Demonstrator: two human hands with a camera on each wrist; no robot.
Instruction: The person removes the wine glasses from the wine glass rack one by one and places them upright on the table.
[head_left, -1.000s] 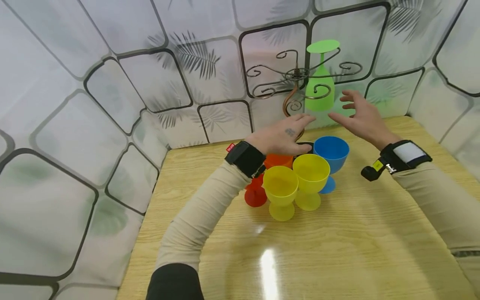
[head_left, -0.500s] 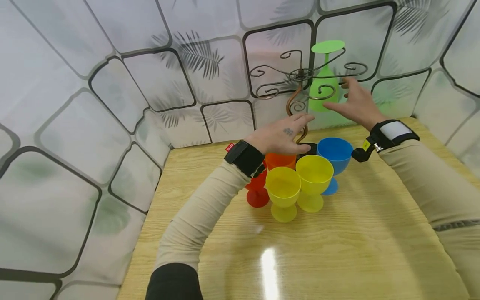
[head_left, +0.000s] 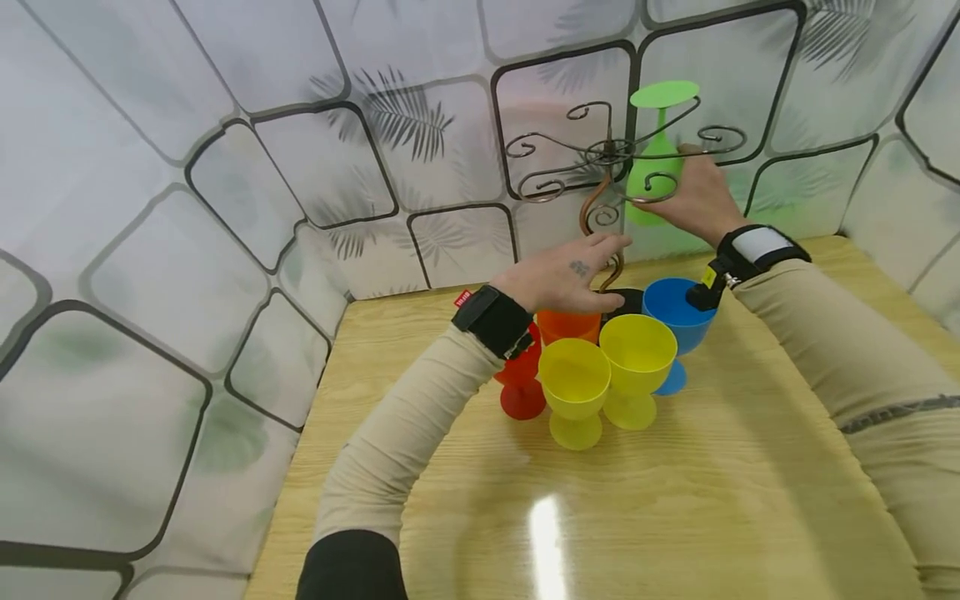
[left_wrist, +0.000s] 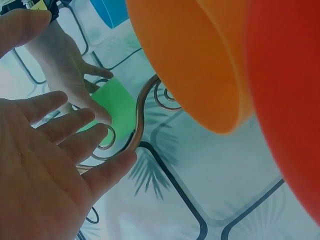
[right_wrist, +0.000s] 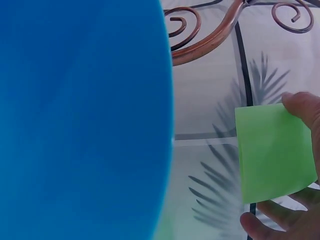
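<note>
A light green goblet hangs upside down, its foot above one arm of a wire rack with curled ends. My right hand is round its bowl from the right. In the right wrist view, the thumb lies against one side of the green bowl, and the fingers are on the other. My left hand hovers with fingers extended beside the rack's curved copper stem, above an orange goblet. The left wrist view shows its palm and spread fingers holding nothing.
Below the hands, two yellow goblets stand upright in front, a red goblet at left and a blue goblet at right. The rack's black base sits among them on the wooden table. A patterned curtain stands close behind.
My right hand has moved left and farther in, from beside the green goblet to round its bowl. The left hand has stayed in nearly the same place.
</note>
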